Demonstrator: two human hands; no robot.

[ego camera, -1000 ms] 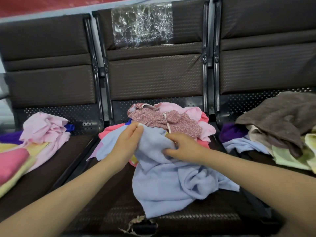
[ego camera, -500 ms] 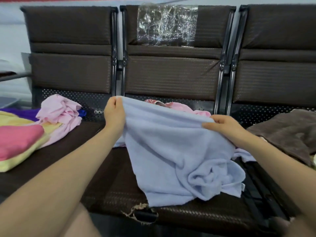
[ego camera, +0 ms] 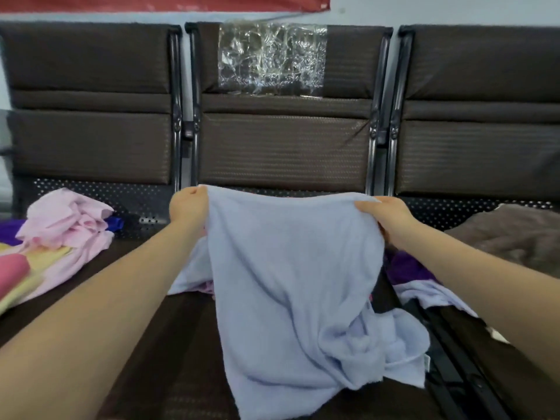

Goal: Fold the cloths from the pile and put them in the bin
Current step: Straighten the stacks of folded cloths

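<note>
The left hand (ego camera: 188, 207) and the right hand (ego camera: 386, 212) each pinch a top corner of the light blue cloth (ego camera: 297, 283), holding it up over the middle seat (ego camera: 169, 344). Its bunched lower end rests on the seat.

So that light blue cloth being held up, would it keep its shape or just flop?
Probably flop: the light blue cloth sags between the left hand and right hand, and its lower end bunches on the seat. It looks light, held by pinched corners alone.

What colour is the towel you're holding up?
Light blue. The towel, gripped by the left hand and right hand, shows in the head view.
</note>
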